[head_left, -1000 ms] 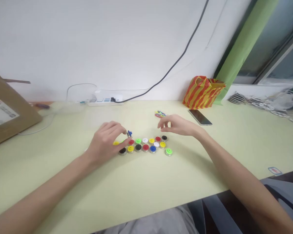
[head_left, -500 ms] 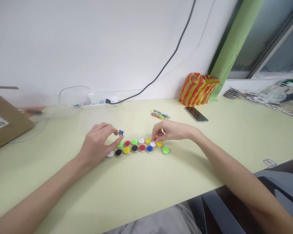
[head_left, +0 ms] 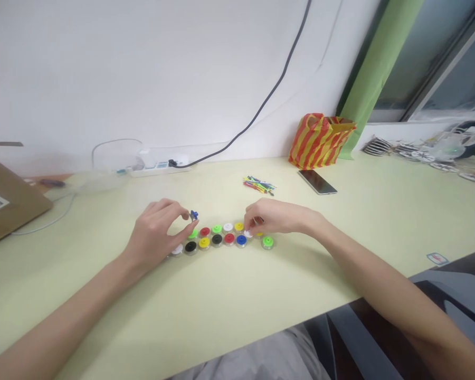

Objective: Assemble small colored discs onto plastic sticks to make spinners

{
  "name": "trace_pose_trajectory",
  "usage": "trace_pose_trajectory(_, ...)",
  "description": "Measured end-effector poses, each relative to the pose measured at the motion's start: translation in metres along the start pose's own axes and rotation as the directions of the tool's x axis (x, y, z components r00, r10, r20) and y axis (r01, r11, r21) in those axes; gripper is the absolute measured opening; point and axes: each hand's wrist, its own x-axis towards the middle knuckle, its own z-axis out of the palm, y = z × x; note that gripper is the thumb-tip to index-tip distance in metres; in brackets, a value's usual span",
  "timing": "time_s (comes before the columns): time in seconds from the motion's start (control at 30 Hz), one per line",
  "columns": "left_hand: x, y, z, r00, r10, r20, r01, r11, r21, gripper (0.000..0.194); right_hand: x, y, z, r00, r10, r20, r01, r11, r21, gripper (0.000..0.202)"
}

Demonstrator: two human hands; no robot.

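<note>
Between thumb and index finger, my left hand (head_left: 154, 229) pinches a small blue piece (head_left: 194, 215) above the left end of two rows of round pots. Their lids are green, red, white, yellow, black and blue. My right hand (head_left: 267, 215) has its fingers together over the right part of the rows, at a white lid (head_left: 248, 233); whether it grips that lid is hidden. In front of it are a blue lid (head_left: 241, 240) and, farther right, a green lid (head_left: 267, 241).
A pile of thin coloured sticks (head_left: 259, 184) lies behind the pots. Farther back are a phone (head_left: 317, 182) and a striped bag (head_left: 320, 141). A cardboard box (head_left: 11, 203) stands at the left, a power strip (head_left: 158, 166) by the wall.
My right hand has come down slightly onto the white lid, and the red piece near its fingertips no longer shows. My left hand still pinches the blue piece. The view has shifted slightly.
</note>
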Motion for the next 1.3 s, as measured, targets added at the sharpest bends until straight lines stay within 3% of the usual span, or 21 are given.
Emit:
trace_pose_trajectory(0.2,-0.001,-0.001,0.001,1.000,-0.006,0.015,0.006,1.000,-0.002,0.016,-0.005,0.002,-0.004,0.996,0.079,0.052,-0.081,0.996,0.041,0.009)
trace_pose_trajectory(0.4,0.000,0.000,0.000,0.999,-0.037,0.028,0.037,0.999,-0.015,0.016,-0.010,-0.004,-0.010,0.994,0.056,0.091,-0.062,0.996,0.068,0.014)
trace_pose_trajectory(0.53,0.000,0.000,0.000,0.997,-0.063,0.041,0.065,0.998,-0.027,0.018,-0.017,-0.004,-0.021,0.984,0.170,0.056,-0.169,0.985,-0.022,0.015)
trace_pose_trajectory(0.67,0.000,0.001,0.000,0.996,-0.060,0.060,0.062,0.998,-0.030,0.019,-0.022,0.002,-0.024,0.958,0.270,0.098,-0.265,0.963,-0.058,0.014)
trace_pose_trajectory(0.83,0.000,0.000,0.000,0.997,-0.056,0.062,0.058,0.998,-0.038,0.018,-0.022,0.004,-0.024,0.958,0.254,0.136,-0.252,0.967,-0.033,0.012)
trace_pose_trajectory(1.0,-0.001,0.000,0.001,0.994,-0.083,0.072,0.086,0.996,-0.033,0.020,-0.025,-0.006,-0.025,0.946,0.282,0.158,-0.278,0.959,-0.051,0.021)
trace_pose_trajectory(1.13,-0.001,-0.002,0.002,0.996,-0.070,0.050,0.070,0.997,-0.009,0.019,-0.023,-0.017,-0.018,0.940,0.245,0.238,-0.247,0.969,-0.023,0.024)
trace_pose_trajectory(1.3,0.001,-0.015,-0.010,0.998,-0.061,-0.034,0.064,0.993,0.103,0.016,-0.026,-0.021,-0.014,0.912,0.322,0.254,-0.300,0.946,-0.122,0.019)
